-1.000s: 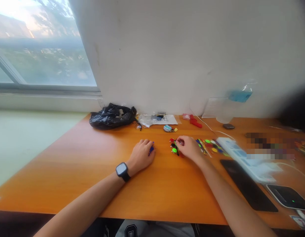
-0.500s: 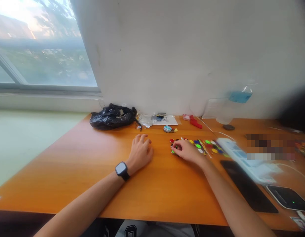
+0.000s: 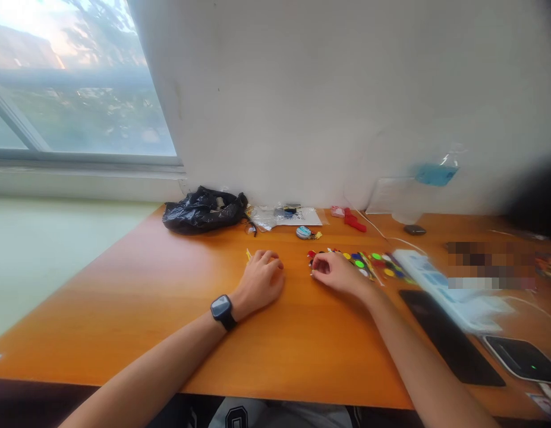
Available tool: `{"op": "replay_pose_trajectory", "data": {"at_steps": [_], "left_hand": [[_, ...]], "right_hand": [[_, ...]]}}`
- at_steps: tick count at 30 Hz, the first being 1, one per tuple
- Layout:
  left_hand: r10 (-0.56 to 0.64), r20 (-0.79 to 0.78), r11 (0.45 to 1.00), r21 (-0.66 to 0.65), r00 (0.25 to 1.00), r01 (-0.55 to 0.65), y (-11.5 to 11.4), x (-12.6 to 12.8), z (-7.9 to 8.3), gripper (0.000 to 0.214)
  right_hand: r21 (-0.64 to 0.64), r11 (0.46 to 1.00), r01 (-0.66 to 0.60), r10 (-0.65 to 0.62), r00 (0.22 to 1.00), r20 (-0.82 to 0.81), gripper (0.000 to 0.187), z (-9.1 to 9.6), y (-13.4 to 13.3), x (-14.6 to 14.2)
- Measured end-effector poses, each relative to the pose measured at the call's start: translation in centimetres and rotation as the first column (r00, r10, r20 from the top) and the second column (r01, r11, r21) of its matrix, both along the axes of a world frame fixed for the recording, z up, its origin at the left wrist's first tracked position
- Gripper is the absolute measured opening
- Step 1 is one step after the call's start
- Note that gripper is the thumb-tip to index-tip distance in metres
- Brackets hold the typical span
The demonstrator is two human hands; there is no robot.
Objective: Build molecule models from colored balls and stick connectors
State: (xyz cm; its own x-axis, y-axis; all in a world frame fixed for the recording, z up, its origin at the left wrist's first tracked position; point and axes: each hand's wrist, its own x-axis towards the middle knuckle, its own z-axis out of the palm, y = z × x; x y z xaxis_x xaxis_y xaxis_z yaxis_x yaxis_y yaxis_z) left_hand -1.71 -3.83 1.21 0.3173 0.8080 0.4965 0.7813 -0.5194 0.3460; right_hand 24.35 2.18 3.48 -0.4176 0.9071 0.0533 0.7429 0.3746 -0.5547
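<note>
My left hand (image 3: 263, 278), with a dark watch on its wrist, rests palm down over the table, its fingers loosely bent and slightly apart. Just beyond its fingertips a small thin yellow piece (image 3: 248, 254) shows. To the right, the thumb and index finger of my right hand (image 3: 336, 272) come together in a pinch at the left end of a row of small coloured pieces (image 3: 359, 264). A tiny whitish bit is at those fingertips, too small to name. Red and black pieces lie right behind the fingers, and the hand covers part of the row.
Along the wall are a black plastic bag (image 3: 204, 211), clear packaging (image 3: 264, 217), a round tin-like item (image 3: 303, 232) and a red object (image 3: 354, 220). On the right lie a pale blue compartment case (image 3: 424, 276), a dark flat slab (image 3: 449, 339) and a phone-like device (image 3: 522, 356).
My left hand has shifted slightly right and nearer, and the yellow piece now shows beyond it. My right hand stays almost in place; the green piece at its fingertips is no longer visible.
</note>
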Motion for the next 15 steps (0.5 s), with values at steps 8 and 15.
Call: {"op": "replay_pose_trajectory", "data": {"at_steps": [8,15], "left_hand": [[-0.017,0.021,0.998,0.066,1.000,0.016,0.08,0.14,0.04,0.008],[-0.045,0.051,0.997,0.070,0.998,0.041,0.06,0.13,-0.02,0.008]], "right_hand": [[0.001,1.000,-0.008,0.008,1.000,-0.018,0.007,-0.06,0.07,-0.02],[0.089,0.996,-0.016,0.012,0.999,0.046,0.005,0.08,-0.09,-0.16]]}}
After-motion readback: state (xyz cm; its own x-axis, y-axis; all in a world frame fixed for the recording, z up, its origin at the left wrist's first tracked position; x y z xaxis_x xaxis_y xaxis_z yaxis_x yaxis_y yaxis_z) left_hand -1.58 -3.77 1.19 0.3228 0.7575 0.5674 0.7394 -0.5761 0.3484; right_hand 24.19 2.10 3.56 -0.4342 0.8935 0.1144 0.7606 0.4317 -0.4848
